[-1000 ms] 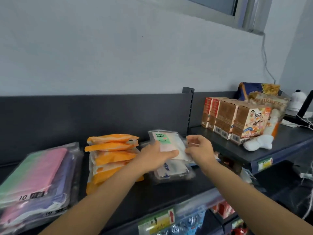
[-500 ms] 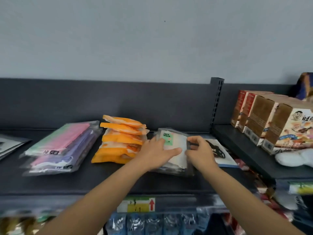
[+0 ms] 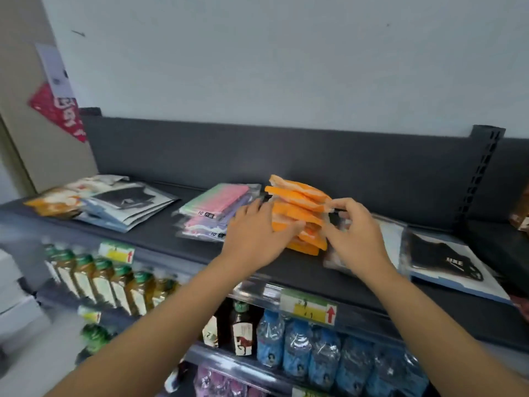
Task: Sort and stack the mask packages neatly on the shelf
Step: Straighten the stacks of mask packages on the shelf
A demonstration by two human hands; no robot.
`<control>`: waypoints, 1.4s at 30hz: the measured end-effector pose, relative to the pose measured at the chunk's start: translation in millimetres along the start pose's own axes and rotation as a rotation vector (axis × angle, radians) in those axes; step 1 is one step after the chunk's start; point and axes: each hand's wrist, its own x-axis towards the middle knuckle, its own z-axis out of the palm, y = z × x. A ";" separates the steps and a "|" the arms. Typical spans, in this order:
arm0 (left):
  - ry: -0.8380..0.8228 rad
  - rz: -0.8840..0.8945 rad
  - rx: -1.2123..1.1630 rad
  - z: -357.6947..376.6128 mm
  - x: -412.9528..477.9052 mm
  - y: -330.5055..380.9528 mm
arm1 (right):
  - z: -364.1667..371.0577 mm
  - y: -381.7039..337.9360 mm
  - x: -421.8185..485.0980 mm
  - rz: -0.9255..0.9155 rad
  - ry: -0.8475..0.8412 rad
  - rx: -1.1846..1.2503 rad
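Observation:
A stack of orange mask packages (image 3: 297,209) lies mid-shelf on the dark shelf (image 3: 160,236). My left hand (image 3: 257,233) lies with straight, spread fingers against the stack's left and front side. My right hand (image 3: 355,236) curls round the stack's right end, index finger on top and thumb at the side. Under that hand sits a pile of clear mask packages (image 3: 390,239), partly hidden. Pink and purple mask packs (image 3: 217,207) lie just left of the orange stack. A black mask package (image 3: 440,259) lies flat at the right.
A loose pile of mixed mask packages (image 3: 114,202) spreads over the shelf's left end. The shelf's upright post (image 3: 483,173) stands at the back right. Below the shelf edge are rows of tea bottles (image 3: 108,285) and blue water bottles (image 3: 297,348).
Both hands left the clear face mask package and moved left onto the orange stack. The view swung left and down, so the boxes at the right are out of sight.

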 end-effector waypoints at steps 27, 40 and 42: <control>0.014 -0.432 0.098 -168.9 17.1 -436.1 | 376.3 -203.6 59.0 0.326 -0.289 0.374; -0.164 -0.341 -0.326 -134.3 153.8 -478.1 | 437.5 -183.1 118.2 0.699 -0.199 0.758; -0.151 -0.301 -0.375 -136.1 158.0 -479.2 | 438.3 -184.9 119.0 0.716 -0.104 0.862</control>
